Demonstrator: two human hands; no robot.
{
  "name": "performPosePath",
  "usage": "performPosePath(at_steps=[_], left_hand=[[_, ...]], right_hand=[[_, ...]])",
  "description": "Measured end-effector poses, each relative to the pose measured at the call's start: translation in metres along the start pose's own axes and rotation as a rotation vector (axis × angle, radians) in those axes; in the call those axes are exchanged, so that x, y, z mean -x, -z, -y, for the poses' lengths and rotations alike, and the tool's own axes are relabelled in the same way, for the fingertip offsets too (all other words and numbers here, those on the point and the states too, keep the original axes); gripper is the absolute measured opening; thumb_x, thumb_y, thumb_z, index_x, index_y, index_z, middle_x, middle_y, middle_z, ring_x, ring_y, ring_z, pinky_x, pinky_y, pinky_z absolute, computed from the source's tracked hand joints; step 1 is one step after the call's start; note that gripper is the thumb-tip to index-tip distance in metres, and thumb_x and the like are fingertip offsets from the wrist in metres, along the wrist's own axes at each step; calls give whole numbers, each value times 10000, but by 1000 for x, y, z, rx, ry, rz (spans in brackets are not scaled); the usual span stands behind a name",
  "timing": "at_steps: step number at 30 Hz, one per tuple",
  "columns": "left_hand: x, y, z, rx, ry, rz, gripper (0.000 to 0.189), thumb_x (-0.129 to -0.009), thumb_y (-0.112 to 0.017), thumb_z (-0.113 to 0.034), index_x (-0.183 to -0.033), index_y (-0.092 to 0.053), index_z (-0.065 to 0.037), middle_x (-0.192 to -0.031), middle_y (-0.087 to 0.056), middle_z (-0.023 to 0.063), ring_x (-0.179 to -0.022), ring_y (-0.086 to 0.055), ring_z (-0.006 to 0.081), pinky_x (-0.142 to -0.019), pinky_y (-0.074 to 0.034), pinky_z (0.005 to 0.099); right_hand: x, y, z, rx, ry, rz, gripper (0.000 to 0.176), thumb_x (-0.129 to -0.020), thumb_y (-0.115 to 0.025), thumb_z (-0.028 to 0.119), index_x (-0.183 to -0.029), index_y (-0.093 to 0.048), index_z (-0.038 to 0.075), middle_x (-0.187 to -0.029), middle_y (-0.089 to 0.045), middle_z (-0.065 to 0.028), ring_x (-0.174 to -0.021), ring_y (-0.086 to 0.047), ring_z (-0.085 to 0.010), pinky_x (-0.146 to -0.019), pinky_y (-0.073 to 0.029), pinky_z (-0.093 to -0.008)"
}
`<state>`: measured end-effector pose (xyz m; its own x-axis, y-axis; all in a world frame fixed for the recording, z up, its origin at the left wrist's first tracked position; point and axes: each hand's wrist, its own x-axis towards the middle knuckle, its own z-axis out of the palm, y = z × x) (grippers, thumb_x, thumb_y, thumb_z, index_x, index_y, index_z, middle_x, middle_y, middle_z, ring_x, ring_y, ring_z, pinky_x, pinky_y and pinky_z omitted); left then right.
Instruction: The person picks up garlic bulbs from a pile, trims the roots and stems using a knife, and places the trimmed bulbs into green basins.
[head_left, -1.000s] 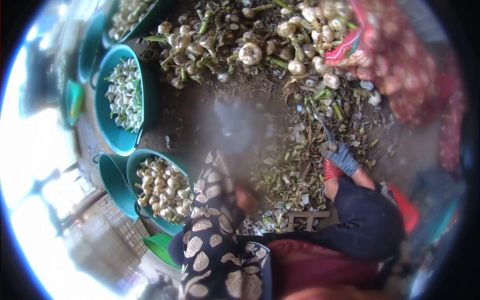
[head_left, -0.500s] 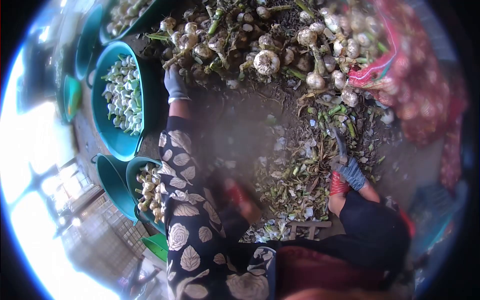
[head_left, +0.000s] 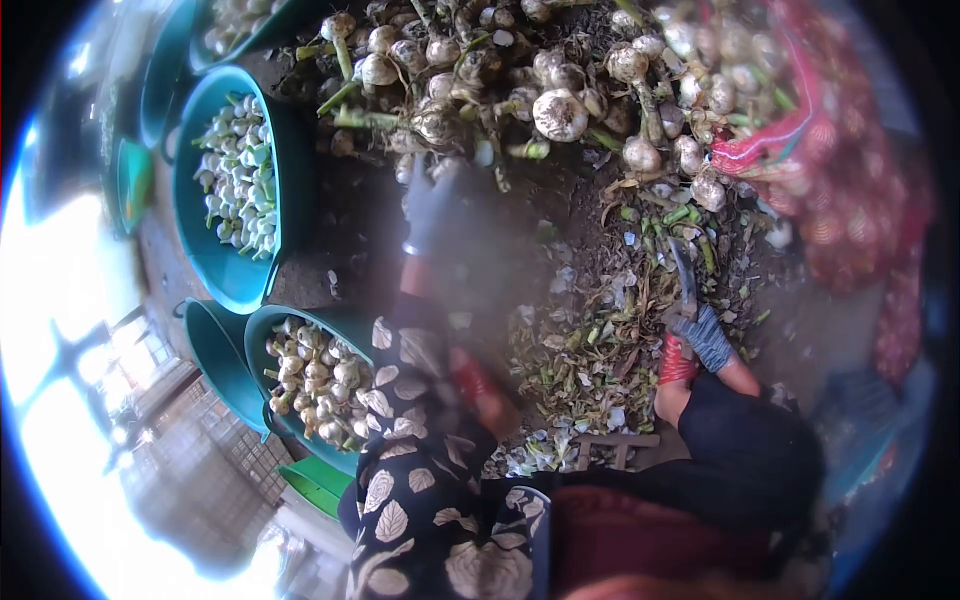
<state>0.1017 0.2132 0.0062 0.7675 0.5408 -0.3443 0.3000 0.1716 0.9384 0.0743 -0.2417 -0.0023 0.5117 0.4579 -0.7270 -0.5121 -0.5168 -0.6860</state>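
Observation:
My left hand (head_left: 432,208), in a light glove, reaches to the near edge of a heap of dirty garlic bulbs (head_left: 560,115) with stalks. Motion blurs its fingers, so what they hold, if anything, cannot be made out. Low on the right, my right hand (head_left: 702,338), in a grey striped glove, is closed round the handle of a curved blade (head_left: 684,275) that points up over the trimmings. A red shoe (head_left: 676,360) is right beside this hand.
Left are a teal tub (head_left: 276,190) of trimmed white garlic and a lower tub (head_left: 350,325) of browner bulbs. A red mesh sack (head_left: 850,200) of bulbs lies at upper right. Cut stalks and peelings (head_left: 600,350) cover the middle ground. A small wooden frame (head_left: 622,440) is near my legs.
My left hand has moved right and a little down, along the front of the heap. The sleeve now uncovers more of the lower tub. The right hand and blade have hardly moved.

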Motion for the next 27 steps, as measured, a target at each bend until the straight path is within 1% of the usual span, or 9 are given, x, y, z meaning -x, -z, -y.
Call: performPosePath(at_steps=[2, 5, 8, 14, 15, 18, 20, 23, 27], left_hand=[[20, -9, 47, -237, 53, 48, 440, -816, -621, -239, -1156, -475, -1, -921, -614, 78, -804, -579, 131, -691, -476, 245], [88, -66, 71, -920, -319, 487, 648, -789, -622, -416, -1262, -393, -36, -978, -635, 156, -848, -626, 259, -744, -494, 347], [119, -127, 14, -899, 168, 732, 639, -791, -582, -499, -1238, -447, -62, -907, -643, 209, -858, -633, 344, -765, -490, 403], [54, -73, -42, -444, -505, -247, 158, -832, -594, -98, -970, -583, -21, -836, -639, 78, -680, -603, 127, -609, -479, 224], [22, -51, -46, -691, -642, -378, 234, -826, -614, -160, -997, -571, -5, -926, -625, 103, -806, -592, 173, -732, -469, 270], [-83, 25, 3, -820, -409, -328, 603, -725, -665, -439, -1153, -527, -37, -1030, -607, 150, -955, -579, 278, -853, -433, 354], [-117, 48, 44, -710, 89, -20, 656, -704, -642, -524, -1178, -531, -85, -1101, -590, 165, -1025, -564, 297, -889, -416, 359], [-50, -12, -5, -1471, -39, -56, 673, -648, -597, -620, -1159, -553, -184, -1052, -607, 164, -1006, -578, 294, -865, -404, 416], [64, -59, -8, -1147, -111, -117, 547, -632, -722, -389, -1119, -554, -203, -1005, -563, 159, -896, -589, 319, -776, -468, 407]], right_hand=[[-1, 0, 0, 8, 10, -3, 165, -798, -635, 120, -920, -617, 11, -832, -634, -50, -775, -590, -136, -729, -471, -279], [-3, 2, -1, 13, 33, 0, 163, -799, -632, 118, -921, -615, 10, -831, -634, -49, -774, -590, -136, -728, -471, -279], [1, 2, -2, 8, 43, -12, 162, -800, -630, 116, -922, -614, 10, -830, -633, -49, -773, -590, -136, -728, -472, -279], [4, 4, -6, -13, 66, -16, 159, -803, -625, 111, -924, -611, 9, -829, -631, -48, -770, -591, -136, -727, -474, -280], [4, 5, -7, -16, 77, -16, 158, -803, -624, 110, -924, -611, 9, -829, -631, -47, -770, -591, -136, -726, -474, -280], [4, 6, -15, -26, 100, -22, 157, -805, -622, 108, -925, -610, 8, -828, -630, -47, -769, -591, -136, -726, -475, -280], [9, 4, -12, -75, 101, -41, 179, -811, -616, 136, -933, -618, 5, -844, -641, -55, -779, -592, -144, -731, -471, -287], [12, 4, -10, -137, 99, -74, 172, -812, -621, 123, -937, -624, 5, -842, -649, -57, -792, -595, -132, -748, -473, -283], [17, 0, 19, -44, 23, -60, 163, -802, -648, 124, -917, -641, 8, -790, -648, -42, -750, -586, -116, -717, -476, -273]])
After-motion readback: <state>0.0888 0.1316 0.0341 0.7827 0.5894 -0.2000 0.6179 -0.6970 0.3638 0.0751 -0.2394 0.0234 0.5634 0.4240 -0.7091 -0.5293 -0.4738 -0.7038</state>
